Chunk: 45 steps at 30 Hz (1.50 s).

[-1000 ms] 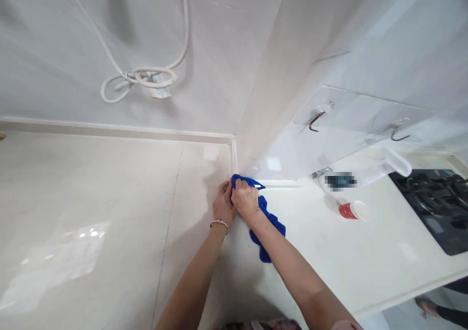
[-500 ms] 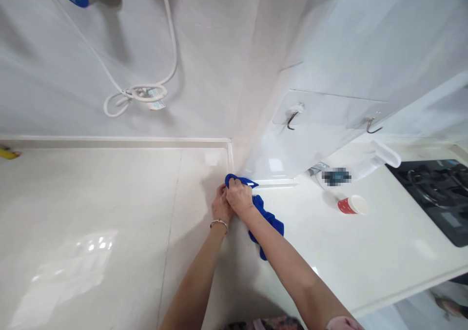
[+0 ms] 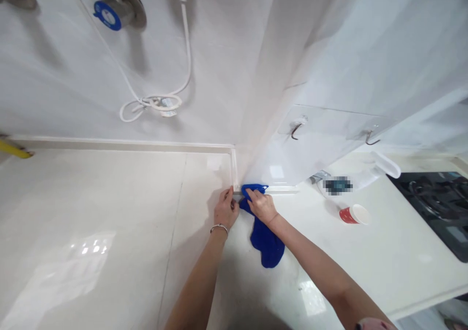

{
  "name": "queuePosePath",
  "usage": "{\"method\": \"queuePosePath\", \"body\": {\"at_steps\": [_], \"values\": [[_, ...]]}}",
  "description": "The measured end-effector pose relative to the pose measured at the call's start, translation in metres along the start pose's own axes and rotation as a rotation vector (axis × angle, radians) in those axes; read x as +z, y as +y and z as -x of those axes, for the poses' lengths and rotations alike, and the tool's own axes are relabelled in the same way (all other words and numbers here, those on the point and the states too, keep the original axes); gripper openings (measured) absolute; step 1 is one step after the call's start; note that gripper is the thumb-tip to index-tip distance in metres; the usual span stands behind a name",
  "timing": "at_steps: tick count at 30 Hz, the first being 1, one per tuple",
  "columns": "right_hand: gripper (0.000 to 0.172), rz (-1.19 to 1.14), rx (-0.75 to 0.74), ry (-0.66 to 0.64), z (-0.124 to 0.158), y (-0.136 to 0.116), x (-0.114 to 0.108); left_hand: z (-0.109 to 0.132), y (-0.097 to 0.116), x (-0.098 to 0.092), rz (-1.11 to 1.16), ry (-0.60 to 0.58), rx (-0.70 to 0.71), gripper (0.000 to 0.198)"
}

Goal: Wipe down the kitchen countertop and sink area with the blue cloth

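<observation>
White kitchen worktop (image 3: 365,262) meeting 2 tiled walls. In its back corner the right hand (image 3: 262,206) clenches the top of a blue cloth (image 3: 266,242), which trails toward the front edge. The left hand (image 3: 225,210) rests just beside it at the corner trim, its grip unclear. A red cup (image 3: 353,214) lies near the back edge

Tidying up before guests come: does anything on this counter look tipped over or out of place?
Yes: a red paper cup lies on its side on the white countertop, right of the blue cloth. No spill shows around it.
</observation>
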State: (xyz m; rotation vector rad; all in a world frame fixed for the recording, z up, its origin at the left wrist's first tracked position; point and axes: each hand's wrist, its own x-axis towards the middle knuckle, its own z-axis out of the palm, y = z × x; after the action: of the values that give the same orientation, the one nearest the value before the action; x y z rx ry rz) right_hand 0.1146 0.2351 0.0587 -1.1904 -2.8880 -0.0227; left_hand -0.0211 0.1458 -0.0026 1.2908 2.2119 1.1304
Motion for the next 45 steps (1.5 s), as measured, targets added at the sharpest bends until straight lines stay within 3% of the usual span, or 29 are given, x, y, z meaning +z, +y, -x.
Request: {"method": "queuePosePath", "body": {"at_steps": [4,7,13,22,26,34,39,45], "values": [[0.044,-0.036,-0.05,0.018,0.011,0.035,0.011,0.002,0.002,0.005,0.005,0.024,-0.032,0.058],[0.042,-0.083,-0.117,0.113,0.01,0.04,0.024,0.002,0.005,0.007,-0.029,0.036,-0.056,0.06],[0.042,-0.11,-0.127,0.253,0.002,0.024,0.047,0.0,0.008,0.004,-0.043,0.001,-0.065,0.06],[0.042,-0.139,-0.233,0.263,-0.005,0.014,0.052,0.001,0.011,0.002,-0.026,-0.009,-0.078,0.06],[0.04,-0.155,-0.297,0.216,-0.018,-0.011,0.05,0.0,0.012,0.0,0.004,-0.031,-0.111,0.054],[0.041,-0.093,-0.154,0.105,-0.02,-0.032,0.031,-0.002,0.011,-0.005,0.015,-0.029,-0.104,0.045],[0.041,-0.09,-0.075,0.106,-0.008,-0.011,0.031,-0.001,0.008,-0.004,-0.004,0.03,-0.028,0.058],[0.041,-0.077,-0.008,0.189,0.015,0.045,0.042,-0.001,0.007,-0.001,0.05,0.046,-0.062,0.047]]}}
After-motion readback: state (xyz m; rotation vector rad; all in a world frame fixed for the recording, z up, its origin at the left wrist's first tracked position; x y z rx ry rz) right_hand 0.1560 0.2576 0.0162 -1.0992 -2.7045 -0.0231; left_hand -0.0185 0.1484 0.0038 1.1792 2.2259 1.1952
